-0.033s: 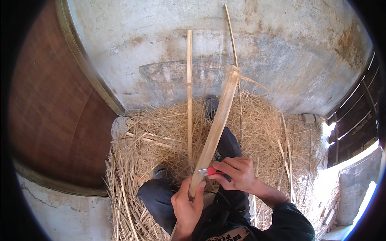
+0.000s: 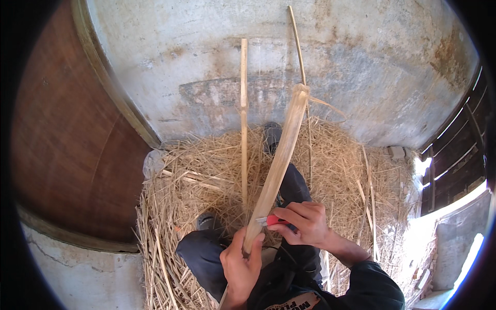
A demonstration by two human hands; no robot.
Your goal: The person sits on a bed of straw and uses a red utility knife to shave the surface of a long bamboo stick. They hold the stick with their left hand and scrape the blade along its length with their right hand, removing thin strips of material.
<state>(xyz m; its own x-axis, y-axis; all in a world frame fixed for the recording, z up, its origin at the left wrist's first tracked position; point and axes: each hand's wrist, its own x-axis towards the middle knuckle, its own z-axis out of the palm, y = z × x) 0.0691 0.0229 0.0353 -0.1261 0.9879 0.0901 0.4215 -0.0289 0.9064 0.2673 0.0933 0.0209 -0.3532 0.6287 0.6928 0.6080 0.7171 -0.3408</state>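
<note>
You are holding one wooden strip [image 2: 279, 165] at centre, slanting towards one o'clock; your left grip [image 2: 241, 267] is clasping its lower end. Your right grip [image 2: 306, 223] is holding one red knife [image 2: 276, 220], blade touching the strip. Two thin sticks [image 2: 244, 124] are standing towards twelve; printed lettering [image 2: 304, 301] is showing at six.

Two bare hands are showing: one left hand [image 2: 242, 267] and one right hand [image 2: 305, 222]. One red-handled, metal-bladed knife [image 2: 274, 220] and one broad, straight, tan bamboo-like strip [image 2: 280, 168] are appearing. Two slender, pale tan sticks [image 2: 244, 72] are rising before a stained grey wall [image 2: 361, 77]. Two dark grey shoes [image 2: 272, 137] are showing amid uncountably many dry golden straw stalks [image 2: 338, 155].
</note>
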